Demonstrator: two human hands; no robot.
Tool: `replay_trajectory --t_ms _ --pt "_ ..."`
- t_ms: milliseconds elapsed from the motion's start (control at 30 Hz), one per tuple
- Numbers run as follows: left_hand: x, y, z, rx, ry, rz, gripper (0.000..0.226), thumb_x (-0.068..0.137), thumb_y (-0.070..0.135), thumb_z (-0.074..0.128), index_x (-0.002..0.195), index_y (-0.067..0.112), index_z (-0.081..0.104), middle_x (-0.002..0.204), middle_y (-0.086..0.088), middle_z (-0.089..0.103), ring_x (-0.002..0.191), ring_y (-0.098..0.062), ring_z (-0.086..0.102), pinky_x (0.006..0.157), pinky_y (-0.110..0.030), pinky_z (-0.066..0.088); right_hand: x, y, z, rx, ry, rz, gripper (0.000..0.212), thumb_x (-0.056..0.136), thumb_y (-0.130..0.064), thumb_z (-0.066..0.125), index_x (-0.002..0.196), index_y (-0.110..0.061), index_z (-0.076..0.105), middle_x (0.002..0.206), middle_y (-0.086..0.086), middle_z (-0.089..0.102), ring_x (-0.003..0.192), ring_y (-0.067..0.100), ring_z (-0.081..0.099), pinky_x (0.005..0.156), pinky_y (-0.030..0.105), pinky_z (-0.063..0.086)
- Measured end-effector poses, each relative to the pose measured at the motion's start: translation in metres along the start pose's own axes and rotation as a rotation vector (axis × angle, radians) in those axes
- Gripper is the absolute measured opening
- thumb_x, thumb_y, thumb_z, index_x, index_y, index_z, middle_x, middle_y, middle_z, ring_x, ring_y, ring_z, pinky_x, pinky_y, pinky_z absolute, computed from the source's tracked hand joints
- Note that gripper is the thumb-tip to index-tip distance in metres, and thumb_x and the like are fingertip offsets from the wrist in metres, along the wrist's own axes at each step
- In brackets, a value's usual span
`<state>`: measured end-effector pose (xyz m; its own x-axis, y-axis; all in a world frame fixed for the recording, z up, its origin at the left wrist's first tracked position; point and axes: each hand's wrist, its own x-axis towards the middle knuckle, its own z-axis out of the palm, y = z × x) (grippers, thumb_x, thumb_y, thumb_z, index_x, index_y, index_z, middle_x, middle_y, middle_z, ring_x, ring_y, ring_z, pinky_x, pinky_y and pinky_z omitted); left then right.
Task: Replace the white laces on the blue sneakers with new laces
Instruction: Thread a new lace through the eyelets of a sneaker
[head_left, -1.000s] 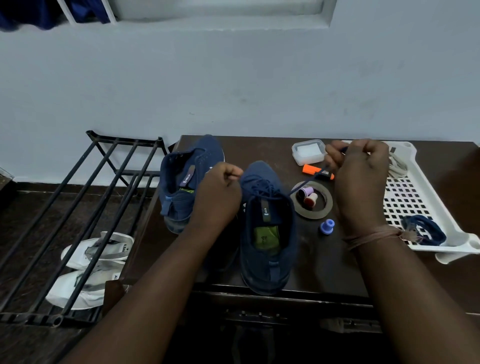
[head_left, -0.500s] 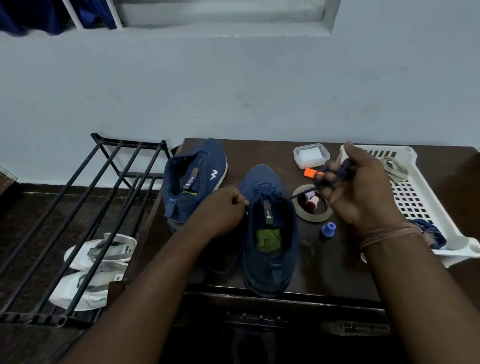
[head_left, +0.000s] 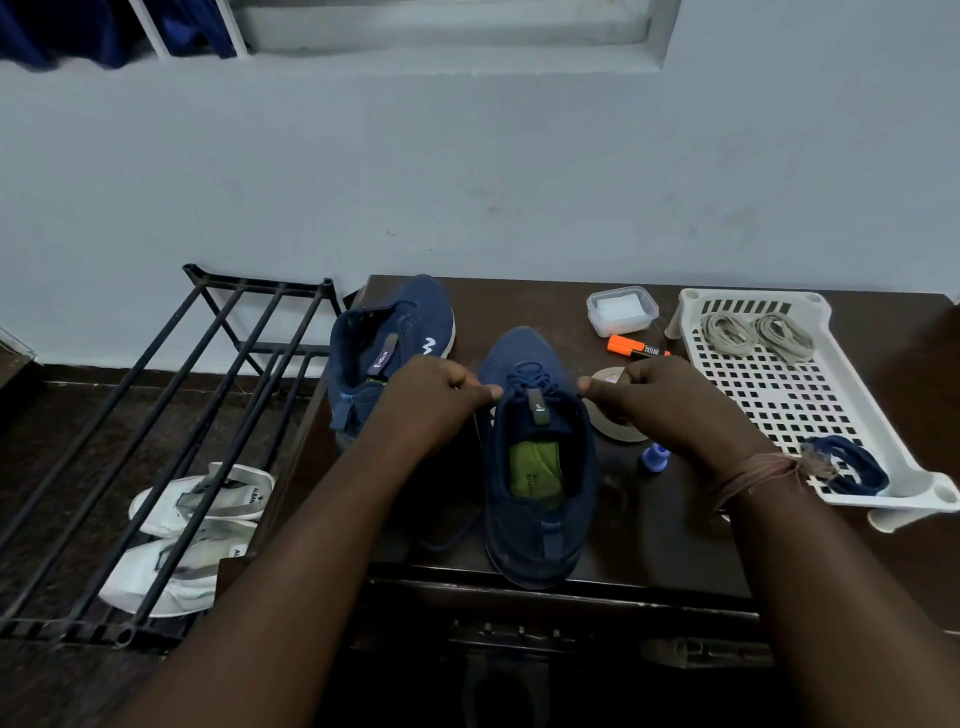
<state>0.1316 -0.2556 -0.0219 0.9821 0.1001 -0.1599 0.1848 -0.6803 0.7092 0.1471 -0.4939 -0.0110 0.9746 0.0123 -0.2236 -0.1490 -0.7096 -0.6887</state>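
Head view shows your left hand (head_left: 441, 400) and right hand (head_left: 654, 402) each pinching an end of the dark lace (head_left: 530, 375) on the near sneaker (head_left: 537, 467). Pull both ends evenly outward, keeping the sneaker flat on the counter (head_left: 649, 525).

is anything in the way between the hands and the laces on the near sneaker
Nothing visible. The left hand and right hand are already at the top eyelets of the near sneaker, each appearing to pinch an end of its dark blue lace. The tape roll lies behind the right hand, off the path.
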Motion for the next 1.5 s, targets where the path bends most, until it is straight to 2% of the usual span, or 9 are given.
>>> replay_trajectory --t_ms 233,567,767,867,1033,1167,1233,1333,1500 --pt "-0.001 0.004 -0.013 0.346 0.105 0.033 0.033 0.086 0.04 0.071 0.069 0.011 0.075 0.073 -0.007 0.072 0.071 -0.02 0.067 0.066 -0.033 0.053 -0.003 0.002 -0.006 0.011 0.008 0.051 0.028 0.086 -0.034 0.069 0.07 -0.013 0.061 0.065 0.002 0.054 0.058 0.016 0.048 0.052 0.023 0.038" --pt "-0.002 -0.003 -0.022 0.541 0.196 0.052 0.037 0.091 0.045 0.068 0.068 0.016 0.07 0.08 -0.006 0.064 0.07 -0.022 0.063 0.058 -0.031 0.044 -0.002 0.009 -0.017 -0.171 0.205 0.073 0.049 0.085 -0.031 0.075 0.052 -0.008 0.047 0.054 0.006 0.044 0.054 0.018 0.043 0.05 0.03 0.026" --pt "-0.006 0.005 -0.023 0.529 0.189 0.044 0.037 0.094 0.041 0.064 0.071 0.013 0.07 0.072 -0.006 0.066 0.066 -0.021 0.063 0.049 -0.028 0.037 -0.007 0.002 -0.012 -0.251 0.296 0.027 0.038 0.084 -0.03 0.073 0.059 -0.008 0.054 0.063 0.008 0.055 0.065 0.025 0.055 0.052 0.029 0.03" --pt "-0.014 0.011 -0.027 0.288 0.17 0.071 0.04 0.093 0.045 0.065 0.073 0.012 0.073 0.071 -0.004 0.07 0.068 -0.018 0.066 0.058 -0.03 0.046 -0.015 -0.008 -0.014 -0.195 0.265 -0.013 0.045 0.085 -0.033 0.073 0.056 -0.01 0.048 0.054 0.005 0.049 0.053 0.017 0.046 0.049 0.029 0.027" --pt "-0.018 0.016 -0.056 -0.545 0.066 0.047 0.025 0.098 0.038 0.064 0.092 0.019 0.079 0.064 0.013 0.06 0.053 -0.006 0.049 0.056 -0.024 0.038 -0.032 -0.031 -0.027 0.012 0.239 -0.145 0.057 0.086 -0.048 0.069 0.067 0.004 0.057 0.06 0.02 0.063 0.051 0.021 0.055 0.056 0.031 0.044" --pt "-0.021 0.027 -0.067 -0.864 0.184 0.187 0.019 0.102 0.017 0.057 0.108 0.013 0.075 0.085 -0.001 0.071 0.065 -0.01 0.052 0.057 -0.021 0.043 -0.041 -0.046 -0.034 0.324 0.254 -0.232 0.029 0.089 -0.036 0.07 0.078 -0.01 0.07 0.073 0.013 0.071 0.065 0.019 0.067 0.073 0.039 0.056" --pt "-0.027 0.036 -0.067 -0.846 0.219 0.273 0.02 0.104 0.015 0.055 0.114 0.014 0.072 0.097 -0.003 0.076 0.073 -0.011 0.059 0.061 -0.021 0.049 -0.045 -0.053 -0.036 0.448 0.279 -0.298 0.013 0.092 -0.025 0.068 0.101 -0.017 0.073 0.093 0.006 0.074 0.085 0.018 0.071 0.083 0.033 0.058" --pt "-0.031 0.043 -0.061 -0.675 0.248 0.377 0.027 0.105 0.01 0.052 0.122 0.023 0.069 0.109 0.005 0.076 0.091 -0.01 0.069 0.08 -0.023 0.057 -0.049 -0.062 -0.033 0.481 0.332 -0.453 0.03 0.098 -0.003 0.051 0.124 -0.014 0.063 0.11 0.003 0.068 0.099 0.009 0.069 0.087 0.02 0.053" --pt "-0.024 0.035 -0.034 -0.18 0.04 0.286 0.039 0.101 0.002 0.052 0.13 0.024 0.066 0.116 0.008 0.073 0.098 -0.003 0.066 0.089 -0.024 0.054 -0.051 -0.061 -0.019 0.216 0.296 -0.473 0.026 0.098 -0.003 0.048 0.105 -0.018 0.069 0.086 -0.005 0.071 0.069 0.0 0.067 0.062 0.009 0.048"
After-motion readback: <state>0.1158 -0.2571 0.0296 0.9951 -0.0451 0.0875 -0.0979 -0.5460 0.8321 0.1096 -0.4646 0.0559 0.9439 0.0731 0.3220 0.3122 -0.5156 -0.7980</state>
